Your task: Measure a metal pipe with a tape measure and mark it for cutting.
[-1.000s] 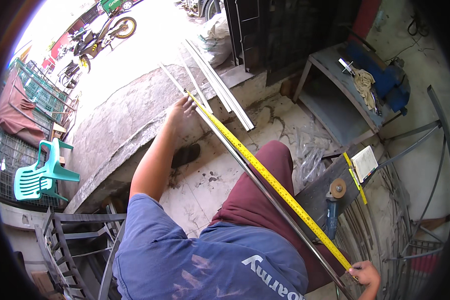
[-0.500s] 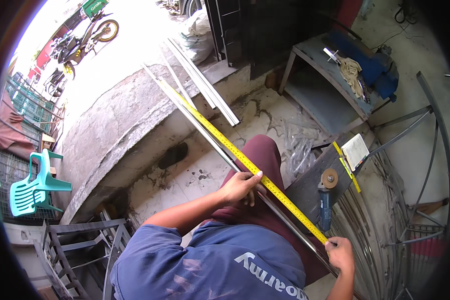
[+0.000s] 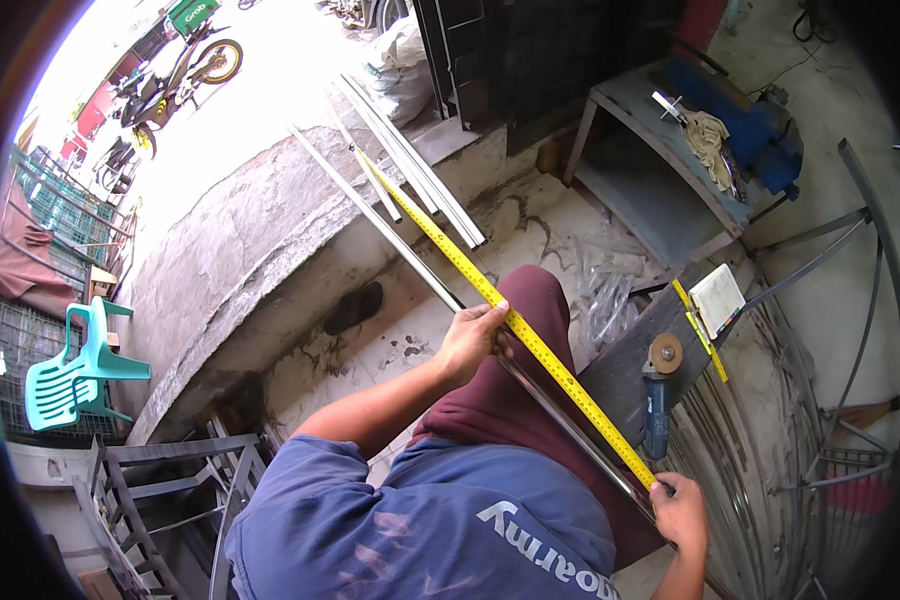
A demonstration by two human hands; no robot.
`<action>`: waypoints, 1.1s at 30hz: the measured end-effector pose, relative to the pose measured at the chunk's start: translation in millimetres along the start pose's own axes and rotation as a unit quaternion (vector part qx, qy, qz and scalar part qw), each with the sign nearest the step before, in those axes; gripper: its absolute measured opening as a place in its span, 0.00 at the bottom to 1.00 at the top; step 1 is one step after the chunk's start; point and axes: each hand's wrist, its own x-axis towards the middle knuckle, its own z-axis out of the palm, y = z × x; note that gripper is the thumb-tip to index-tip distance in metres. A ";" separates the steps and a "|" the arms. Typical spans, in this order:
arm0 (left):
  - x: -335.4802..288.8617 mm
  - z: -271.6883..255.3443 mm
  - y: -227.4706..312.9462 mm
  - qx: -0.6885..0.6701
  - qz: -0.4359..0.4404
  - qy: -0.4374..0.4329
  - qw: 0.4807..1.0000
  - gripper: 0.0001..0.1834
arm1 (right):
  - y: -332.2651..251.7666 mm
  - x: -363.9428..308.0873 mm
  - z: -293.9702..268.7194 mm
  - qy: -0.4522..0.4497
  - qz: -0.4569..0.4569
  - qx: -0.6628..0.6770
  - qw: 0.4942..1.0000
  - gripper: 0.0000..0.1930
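Note:
A long shiny metal tube (image 3: 415, 257) slants across my lap, from the far left down to the near right. Beside it a yellow tape measure blade (image 3: 560, 370) runs pulled out, its far end over the concrete ledge. My left hand (image 3: 475, 342) wraps round the tube near my knee, its thumb reaching to the blade's edge. Down by my hip, my right hand (image 3: 681, 515) is closed on the near end of the tape measure; the case is mostly hidden there.
An angle grinder (image 3: 657, 405), a notepad (image 3: 716, 302) and a yellow-green strip lie to my right. A metal table (image 3: 650, 150) carries a rag and blue machine. Several pale bars (image 3: 410, 160) rest on the concrete ledge (image 3: 240, 270). A green plastic chair (image 3: 85, 370) stands left.
The tape blade's far end has swung away from the tube, opening a gap between them. My left hand has shifted slightly leftward along with the tube; the right hand stays almost put.

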 end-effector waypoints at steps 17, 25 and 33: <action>86.3 -179.5 98.8 -0.096 0.062 0.292 0.950 0.14 | 79.9 -12.8 -63.5 -0.087 0.054 -0.051 0.993 0.12; 85.6 -137.9 55.5 0.043 0.083 0.249 0.964 0.14 | 56.7 -14.4 -28.1 -0.033 0.032 -0.023 0.999 0.12; 132.3 -191.5 58.3 -0.006 0.039 0.362 0.931 0.14 | 77.5 -19.2 -22.8 0.003 -0.003 -0.025 1.000 0.12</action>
